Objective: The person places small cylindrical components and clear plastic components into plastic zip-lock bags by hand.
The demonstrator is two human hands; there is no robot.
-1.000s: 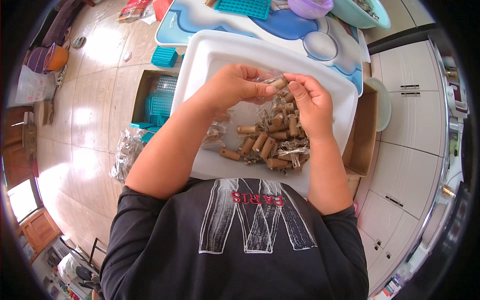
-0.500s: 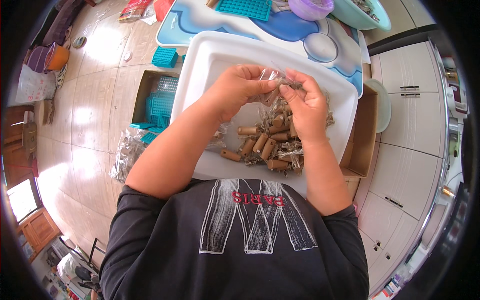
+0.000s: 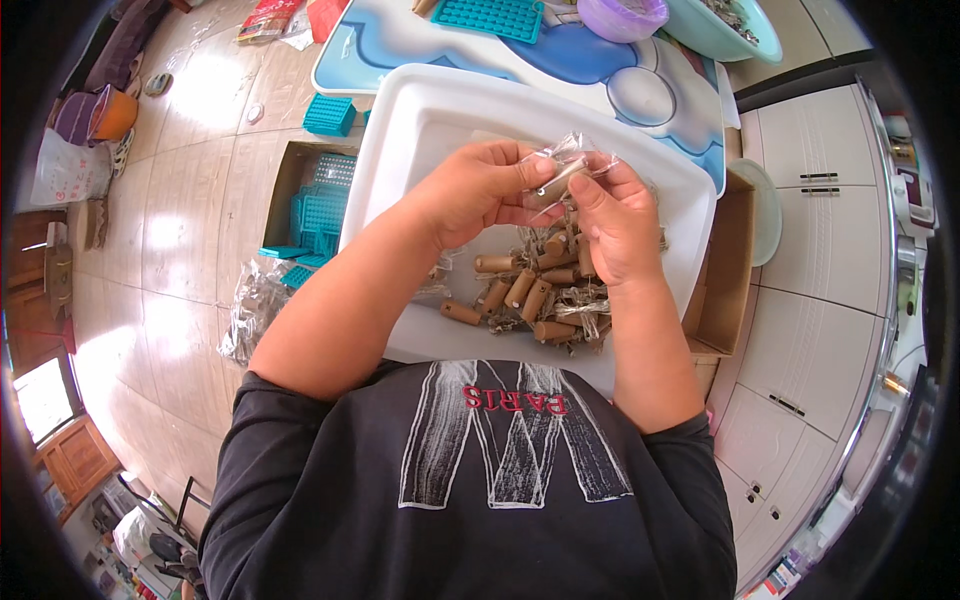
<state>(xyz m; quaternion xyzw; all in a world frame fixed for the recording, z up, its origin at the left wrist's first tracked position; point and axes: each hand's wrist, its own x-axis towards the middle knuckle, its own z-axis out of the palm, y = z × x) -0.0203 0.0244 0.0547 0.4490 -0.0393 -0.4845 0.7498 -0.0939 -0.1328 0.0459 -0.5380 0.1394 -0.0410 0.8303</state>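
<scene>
Above a white plastic tub [image 3: 392, 120], my two hands meet over a small clear plastic bag [image 3: 570, 148]. My left hand [image 3: 485, 188] is closed, pinching the bag's left side between thumb and fingers. Closed on the right side is my right hand [image 3: 622, 222], its thumb pressed against a brown cylinder [image 3: 563, 184]. That cylinder appears to lie inside the bag, though the fingers partly cover it. Below, a pile of brown cylinders [image 3: 520, 287] with pale cord bundles [image 3: 582, 300] rests in the tub, partly hidden behind my right hand.
Left of the tub stands an open box with teal plastic racks [image 3: 322, 205], a teal basket [image 3: 330, 115] behind it. Clear plastic bags [image 3: 255, 310] lie beside the box. A blue-patterned table [image 3: 420, 45] holds a purple bowl [image 3: 622, 18] and a pale green basin [image 3: 735, 30]. Right is a cardboard box [image 3: 722, 265].
The bag has turned and risen slightly between my hands, and the brown cylinder now shows more clearly in it. My right hand has shifted a little to the right.
</scene>
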